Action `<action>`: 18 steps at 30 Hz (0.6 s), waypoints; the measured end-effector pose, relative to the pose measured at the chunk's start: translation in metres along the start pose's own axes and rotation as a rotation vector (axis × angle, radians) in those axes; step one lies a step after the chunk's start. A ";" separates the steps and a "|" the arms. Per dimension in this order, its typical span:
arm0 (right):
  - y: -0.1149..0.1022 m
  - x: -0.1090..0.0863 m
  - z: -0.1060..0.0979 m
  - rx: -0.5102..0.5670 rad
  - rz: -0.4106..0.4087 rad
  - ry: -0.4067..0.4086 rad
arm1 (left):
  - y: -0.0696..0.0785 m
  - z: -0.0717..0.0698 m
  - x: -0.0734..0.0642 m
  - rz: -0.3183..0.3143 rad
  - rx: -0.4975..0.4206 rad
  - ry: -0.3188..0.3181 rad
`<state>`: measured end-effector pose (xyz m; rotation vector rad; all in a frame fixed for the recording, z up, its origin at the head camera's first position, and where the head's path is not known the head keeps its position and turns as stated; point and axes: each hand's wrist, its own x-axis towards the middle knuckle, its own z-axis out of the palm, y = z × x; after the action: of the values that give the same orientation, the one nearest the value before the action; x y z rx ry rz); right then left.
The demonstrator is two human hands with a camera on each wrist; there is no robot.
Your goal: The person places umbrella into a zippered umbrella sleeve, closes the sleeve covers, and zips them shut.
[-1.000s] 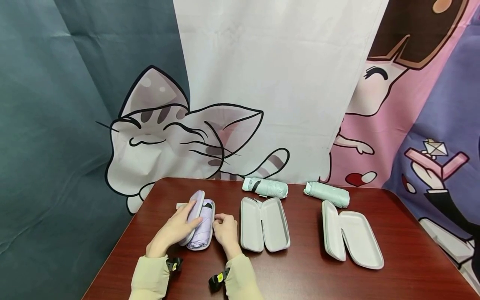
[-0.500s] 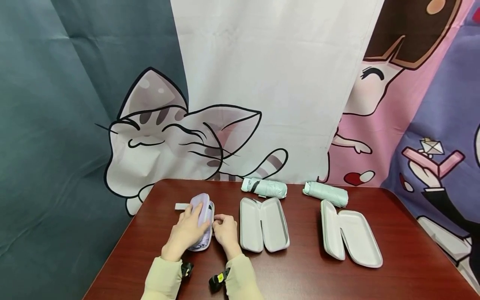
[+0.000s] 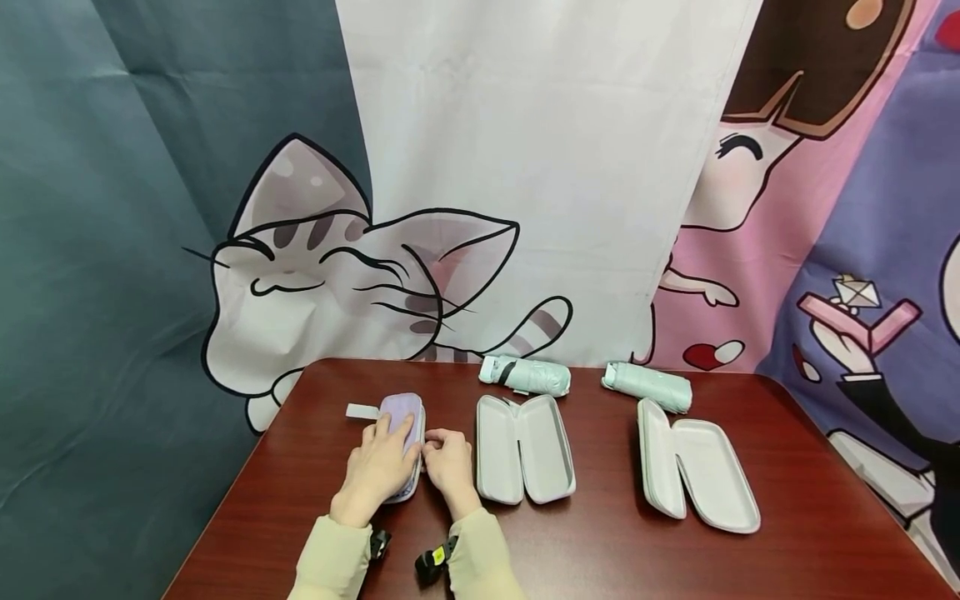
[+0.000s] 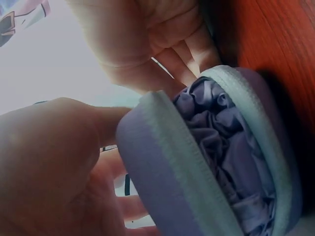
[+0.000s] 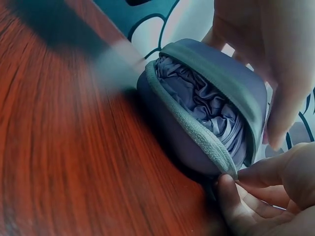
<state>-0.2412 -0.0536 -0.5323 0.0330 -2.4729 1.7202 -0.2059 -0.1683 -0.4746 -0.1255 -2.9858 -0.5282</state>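
A purple zip case (image 3: 401, 407) lies at the left of the table with its lid lowered over a folded purple umbrella (image 5: 206, 101), whose crumpled fabric shows through the gap at the near end. My left hand (image 3: 377, 467) rests on the lid, fingers spread along it; in the left wrist view its thumb lies against the lid's side. At the case's right side, my right hand (image 3: 448, 467) pinches the zipper edge between thumb and fingertip, as the right wrist view shows. A zipper pull, if there, is hidden by the fingers. A pale strap (image 3: 362, 411) sticks out left of the case.
Right of my hands lies an open pale case (image 3: 498, 450), and farther right stands another open pale case (image 3: 716, 475). Behind them lie two folded mint umbrellas, a strapped umbrella (image 3: 543, 377) and a second umbrella (image 3: 648, 387). A printed curtain (image 3: 555, 167) hangs behind the table.
My left hand has moved right and swung the lid down over the purple umbrella, which was in plain view earlier. The right hand stays at the case's right edge.
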 end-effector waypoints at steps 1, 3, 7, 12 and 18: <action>0.000 0.000 0.000 0.005 -0.002 0.000 | 0.000 0.000 0.000 0.001 0.003 -0.004; 0.000 0.000 0.000 0.013 -0.002 -0.001 | 0.000 -0.001 0.000 0.002 0.014 -0.012; 0.000 -0.001 0.000 0.024 0.004 -0.001 | 0.000 0.000 0.000 0.001 0.029 -0.011; 0.000 -0.001 0.000 0.031 0.008 0.002 | 0.000 0.002 0.001 0.018 0.040 0.018; -0.001 -0.001 0.000 0.031 0.015 0.000 | 0.000 0.002 0.001 0.041 0.060 0.036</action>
<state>-0.2403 -0.0538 -0.5313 0.0184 -2.4526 1.7647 -0.2070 -0.1673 -0.4761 -0.1703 -2.9531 -0.4308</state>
